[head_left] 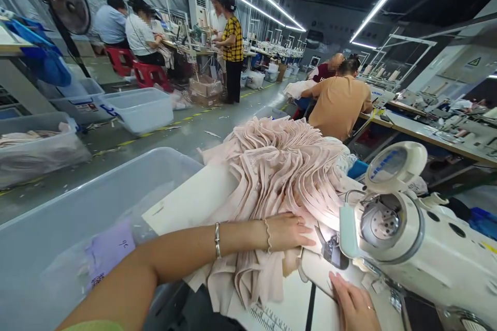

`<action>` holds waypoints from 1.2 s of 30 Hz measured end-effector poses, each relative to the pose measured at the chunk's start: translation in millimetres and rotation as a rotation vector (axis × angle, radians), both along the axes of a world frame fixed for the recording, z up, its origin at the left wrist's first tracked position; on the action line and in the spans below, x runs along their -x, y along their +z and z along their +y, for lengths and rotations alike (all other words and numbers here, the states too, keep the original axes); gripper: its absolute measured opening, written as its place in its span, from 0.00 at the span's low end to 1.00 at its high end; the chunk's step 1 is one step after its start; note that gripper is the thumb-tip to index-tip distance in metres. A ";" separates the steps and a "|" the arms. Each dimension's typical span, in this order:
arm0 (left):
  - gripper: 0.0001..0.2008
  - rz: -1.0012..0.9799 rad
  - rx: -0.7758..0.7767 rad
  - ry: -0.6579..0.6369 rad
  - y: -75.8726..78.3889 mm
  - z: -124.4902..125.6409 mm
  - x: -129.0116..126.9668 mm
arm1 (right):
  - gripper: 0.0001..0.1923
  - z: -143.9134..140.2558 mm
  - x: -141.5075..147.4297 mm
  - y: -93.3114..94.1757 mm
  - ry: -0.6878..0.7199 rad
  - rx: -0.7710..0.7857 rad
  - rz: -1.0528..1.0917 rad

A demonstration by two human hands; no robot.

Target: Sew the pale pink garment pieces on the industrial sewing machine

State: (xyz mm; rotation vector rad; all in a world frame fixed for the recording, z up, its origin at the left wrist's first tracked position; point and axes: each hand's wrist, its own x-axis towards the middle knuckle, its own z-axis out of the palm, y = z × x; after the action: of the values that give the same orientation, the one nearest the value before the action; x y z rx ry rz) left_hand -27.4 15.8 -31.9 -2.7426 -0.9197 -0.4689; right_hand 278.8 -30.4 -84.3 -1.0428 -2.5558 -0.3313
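My left hand lies with outstretched fingers on a pale pink fabric bundle, beside the needle area. Many folded layers spread behind my arm, and more pink cloth hangs in front of it. The white sewing machine stands at the right, with its round cover raised. Just past my left fingertips is the lit presser foot area; what lies under it is hard to make out. My right hand rests on the edge of the machine bed, fingers extended, with nothing visible in it.
A large clear bin stands at my left, with a purple labelled packet inside. Further off are another plastic bin, a standing fan and people at machines. A person in an orange shirt sits ahead.
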 end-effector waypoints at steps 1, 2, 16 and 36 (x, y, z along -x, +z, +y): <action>0.12 0.002 -0.029 0.023 1.9 0.4 -0.6 | 0.19 0.6 6.9 3.6 0.018 0.002 -0.008; 0.09 0.008 -0.072 0.016 3.9 0.2 -1.9 | 0.18 1.4 12.1 8.5 0.017 0.001 -0.012; 0.11 0.212 -0.492 0.094 -36.3 -47.7 -84.6 | 0.15 -2.0 28.5 28.9 -0.154 -0.177 0.128; 0.10 0.037 -0.109 -0.087 -6.5 -44.3 -59.1 | 0.12 -18.7 58.5 74.5 -0.529 0.089 -0.240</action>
State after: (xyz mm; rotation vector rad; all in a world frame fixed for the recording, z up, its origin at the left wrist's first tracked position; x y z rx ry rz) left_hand 31.7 -28.6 -38.5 -2.6904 -0.7456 -0.4680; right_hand 220.2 -49.1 -9.8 -1.8103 -2.4715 -0.5062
